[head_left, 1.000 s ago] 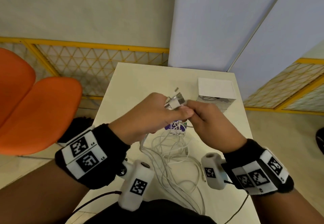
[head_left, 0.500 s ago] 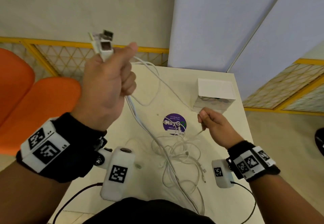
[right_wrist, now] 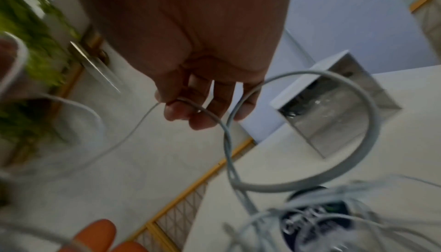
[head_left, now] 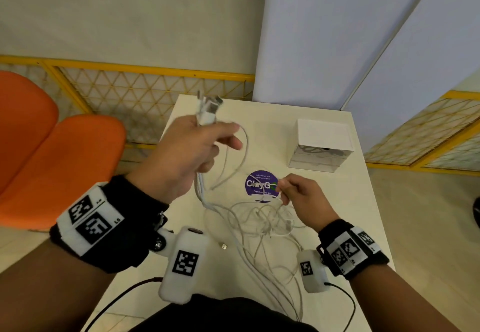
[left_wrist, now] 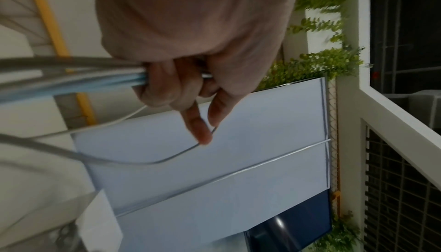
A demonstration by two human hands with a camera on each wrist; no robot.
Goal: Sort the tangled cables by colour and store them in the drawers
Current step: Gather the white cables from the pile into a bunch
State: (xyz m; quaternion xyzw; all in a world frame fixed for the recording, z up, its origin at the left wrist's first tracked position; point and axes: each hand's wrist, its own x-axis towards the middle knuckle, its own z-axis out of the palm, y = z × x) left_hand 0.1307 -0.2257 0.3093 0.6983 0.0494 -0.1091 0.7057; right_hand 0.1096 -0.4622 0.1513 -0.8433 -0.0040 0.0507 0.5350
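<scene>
My left hand (head_left: 181, 157) is fisted around a bundle of white cables (head_left: 233, 228), plug ends (head_left: 209, 109) sticking up above my knuckles. My right hand (head_left: 302, 199) pinches 1 thin strand between thumb and fingertips, low over the tangle on the white table (head_left: 363, 215). The clear drawer unit (head_left: 320, 147) stands at the far right; a dark cable lies in its top drawer.

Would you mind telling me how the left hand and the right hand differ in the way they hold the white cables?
The left hand is raised and grips a bundle of white cables near their plug ends; the right hand is low over the table and pinches one thin strand. The left hand's fist is closed around several cords; the right hand uses its fingertips. Both hold white cables.
</scene>
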